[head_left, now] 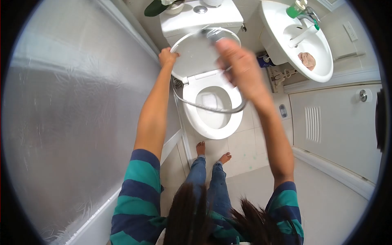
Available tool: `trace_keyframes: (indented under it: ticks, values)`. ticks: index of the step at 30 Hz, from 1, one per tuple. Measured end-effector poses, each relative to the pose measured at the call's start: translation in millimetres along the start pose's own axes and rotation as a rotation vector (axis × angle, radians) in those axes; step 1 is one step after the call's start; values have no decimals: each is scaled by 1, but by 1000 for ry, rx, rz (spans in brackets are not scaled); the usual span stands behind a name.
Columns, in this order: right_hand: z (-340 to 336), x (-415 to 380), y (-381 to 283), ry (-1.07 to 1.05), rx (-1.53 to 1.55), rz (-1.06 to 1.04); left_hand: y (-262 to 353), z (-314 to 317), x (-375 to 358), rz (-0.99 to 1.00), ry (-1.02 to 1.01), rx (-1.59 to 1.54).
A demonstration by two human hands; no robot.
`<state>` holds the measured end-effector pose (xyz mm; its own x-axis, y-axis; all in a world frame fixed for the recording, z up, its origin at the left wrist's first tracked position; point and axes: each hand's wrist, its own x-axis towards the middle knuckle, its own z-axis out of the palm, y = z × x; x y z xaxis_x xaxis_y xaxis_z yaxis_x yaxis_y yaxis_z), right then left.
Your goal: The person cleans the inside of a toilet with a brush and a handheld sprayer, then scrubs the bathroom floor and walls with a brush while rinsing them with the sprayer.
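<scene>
My right hand (pixel 244 67), smeared by motion, is wrapped around a grey hand sprayer (pixel 210 36) in front of the raised toilet lid (pixel 196 53). From the sprayer a flexible metal hose (pixel 208 108) loops down across the bowl and back up on the toilet's left side. My left hand (pixel 168 57) grips the left edge of the raised lid. Below stands the white toilet bowl (pixel 212 128), open from above. My palm hides most of the sprayer's handle.
A frosted shower panel (pixel 81 122) runs along the left. The cistern (pixel 220 15) carries a plant pot (pixel 174 8). A washbasin (pixel 322 71) at the upper right holds a pinkish cloth (pixel 307 61) and a green soap bottle (pixel 295 10). The door (pixel 339 134) is at the right.
</scene>
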<state>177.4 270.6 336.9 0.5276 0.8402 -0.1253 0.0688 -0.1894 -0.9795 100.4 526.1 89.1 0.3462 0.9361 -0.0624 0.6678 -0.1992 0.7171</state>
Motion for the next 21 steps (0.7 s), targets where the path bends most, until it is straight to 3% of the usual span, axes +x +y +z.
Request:
trace_keyframes:
  ticks: [1,3,5,7,9,11,13,14,15,16,17,19,20,21]
  values:
    - [16,-8,3,-79,41,56,16,-6,0,117,16,-28]
    - [40,-20,16,-176,14,11,40,-10,12,280,-168,-120]
    - [46,-32,26,-211,4,40,21,-14,14,533,-89,-144]
    - [45,-41,38,-191,-4,98,-16,-13,0,168,-138,-255]
    - [41,-52,48,-160,2,175,-58,-1,-12,-122,-47,-318]
    - [55,-63,63,-81,23,78,-55,4,-22,-452,-94,-232]
    - [61,-75,79,-1,60,32,-66,16,-30,-420,-165,117]
    - [60,-78,86,35,82,20,-82,20,-16,-206,-202,393]
    - [58,-80,90,65,102,4,-82,24,-14,-194,-117,131]
    - [43,-85,88,113,182,136,-83,29,-12,-165,-42,-130]
    - [29,-86,95,177,228,262,-73,31,-19,-344,164,-911]
    - [11,-103,116,335,312,274,-70,48,-49,-65,268,-750]
    - [10,-114,125,283,288,343,-67,57,-62,84,315,-667]
    - [14,-131,134,231,264,409,-77,72,-78,101,312,-546]
